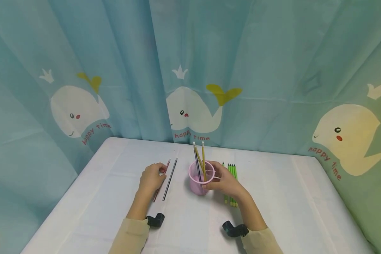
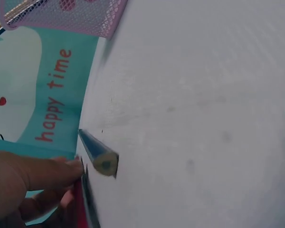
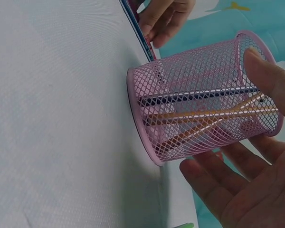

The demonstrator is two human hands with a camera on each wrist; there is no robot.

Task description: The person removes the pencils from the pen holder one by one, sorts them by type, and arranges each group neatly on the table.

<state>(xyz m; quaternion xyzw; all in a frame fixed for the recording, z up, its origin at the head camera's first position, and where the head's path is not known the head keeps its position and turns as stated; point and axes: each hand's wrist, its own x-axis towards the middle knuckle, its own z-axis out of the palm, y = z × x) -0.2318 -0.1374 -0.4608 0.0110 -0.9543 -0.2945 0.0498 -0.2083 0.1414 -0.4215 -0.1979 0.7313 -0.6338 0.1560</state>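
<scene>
My right hand (image 1: 228,183) holds the pink mesh pencil cup (image 1: 195,187) from its right side, with the thumb near the rim and the fingers around the far side. The cup stands upright on the table and contains one dark pencil (image 1: 196,160) and two yellow pencils (image 1: 203,151). To the left, my left hand (image 1: 150,181) pinches a red pencil (image 1: 158,191) between thumb and fingers, low over the tabletop. Between that hand and the cup lies a dark blue pencil (image 1: 169,180), seen end-on as a blue pencil (image 2: 96,154) in the left wrist view.
Several green pencils (image 1: 234,203) lie side by side right of the cup, partly behind the right forearm. A white cloth covers the table (image 1: 289,201). Behind its far edge hangs a blue-green curtain (image 1: 266,70) with whale prints.
</scene>
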